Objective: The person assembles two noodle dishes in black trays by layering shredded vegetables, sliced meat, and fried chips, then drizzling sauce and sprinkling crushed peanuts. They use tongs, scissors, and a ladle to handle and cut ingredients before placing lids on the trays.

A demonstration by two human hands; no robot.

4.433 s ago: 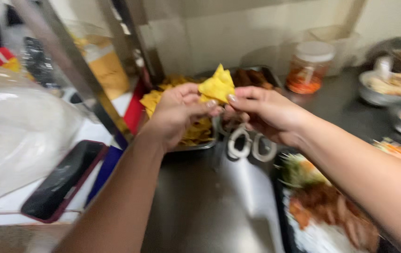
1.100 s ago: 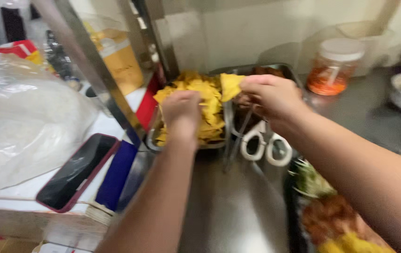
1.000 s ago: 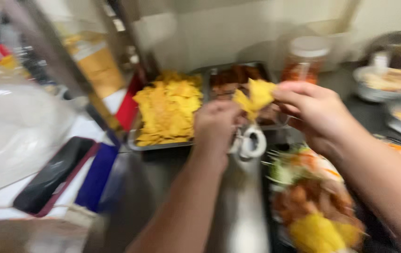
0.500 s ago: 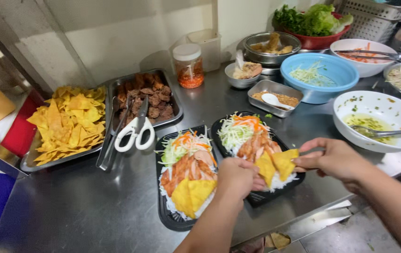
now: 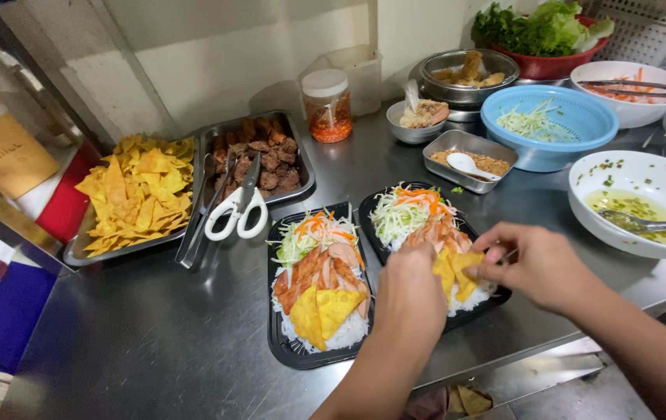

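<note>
Hands [image 5: 411, 292] over right tray [image 5: 504, 294], counter edge near

Clear jar [image 5: 327, 106] with white lid at the back; yellow labelled tub [image 5: 2, 152] far left.

Chip tray [image 5: 137, 194] left, meat tray [image 5: 267, 159] beside, two meal trays [image 5: 302, 342] in front

Two black rectangular plastic trays [image 5: 282, 342] hold white noodles, orange and pale green shreds, and yellow triangular fried crisps [image 5: 457, 272]. A grey steel pan [image 5: 76, 253] carries golden-yellow chips, another holds dark brown meat [image 5: 267, 155]. White-handled scissors [image 5: 238, 210] lie between them; a round blue plastic colander [image 5: 574, 128] stands behind.
</note>
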